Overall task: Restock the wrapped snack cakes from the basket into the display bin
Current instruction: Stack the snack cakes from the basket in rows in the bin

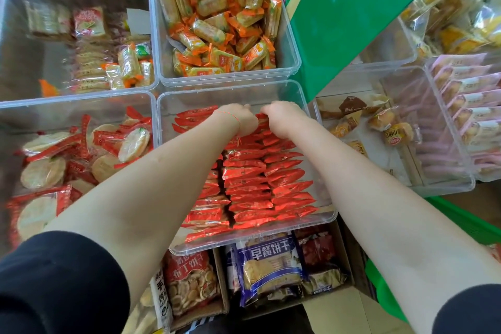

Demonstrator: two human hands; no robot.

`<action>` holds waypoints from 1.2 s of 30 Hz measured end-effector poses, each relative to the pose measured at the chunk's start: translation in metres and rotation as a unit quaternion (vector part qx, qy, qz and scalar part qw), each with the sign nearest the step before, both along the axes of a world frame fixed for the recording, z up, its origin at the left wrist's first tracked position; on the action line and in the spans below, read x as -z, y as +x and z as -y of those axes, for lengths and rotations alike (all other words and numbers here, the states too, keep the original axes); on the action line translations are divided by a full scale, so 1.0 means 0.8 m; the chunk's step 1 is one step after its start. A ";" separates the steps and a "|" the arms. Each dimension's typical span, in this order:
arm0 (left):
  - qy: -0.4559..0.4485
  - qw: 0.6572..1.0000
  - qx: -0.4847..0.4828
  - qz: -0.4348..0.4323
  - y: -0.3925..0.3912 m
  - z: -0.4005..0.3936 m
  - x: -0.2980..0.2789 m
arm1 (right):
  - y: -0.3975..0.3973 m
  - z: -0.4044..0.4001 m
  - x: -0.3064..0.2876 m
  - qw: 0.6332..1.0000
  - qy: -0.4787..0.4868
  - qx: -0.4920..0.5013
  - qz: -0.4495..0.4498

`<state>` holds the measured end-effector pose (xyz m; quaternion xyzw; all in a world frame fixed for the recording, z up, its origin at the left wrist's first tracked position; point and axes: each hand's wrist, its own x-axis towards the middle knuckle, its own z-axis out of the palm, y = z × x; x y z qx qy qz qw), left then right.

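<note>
A clear plastic display bin sits in the middle, filled with rows of red wrapped snack cakes standing on edge. Both my arms reach into it. My left hand and my right hand are side by side at the far end of the rows, fingers curled down over the red packs there. The fingertips are hidden behind the hands. A green basket shows only as an edge at the lower right.
Clear bins surround the middle one: orange-wrapped crackers behind, round rice crackers at left, small buns and pink packs at right. A green carton leans at the back right. Bagged biscuits lie in boxes below.
</note>
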<state>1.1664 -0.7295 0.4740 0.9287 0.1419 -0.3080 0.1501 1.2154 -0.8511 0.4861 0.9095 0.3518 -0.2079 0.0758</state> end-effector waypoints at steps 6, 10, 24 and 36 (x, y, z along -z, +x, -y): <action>0.055 0.996 0.047 0.053 -0.023 0.001 -0.004 | -0.007 -0.007 0.001 0.999 -0.015 -0.021 0.035; 0.058 0.983 0.065 0.163 -0.037 0.005 -0.002 | -0.013 -0.006 -0.001 0.999 -0.004 -0.001 0.033; -0.023 0.909 -0.001 0.417 -0.041 0.134 -0.107 | -0.080 0.135 -0.071 0.877 0.400 0.199 0.175; -0.137 0.906 0.352 0.192 -0.063 0.529 -0.030 | -0.191 0.541 0.050 0.707 0.295 0.622 0.161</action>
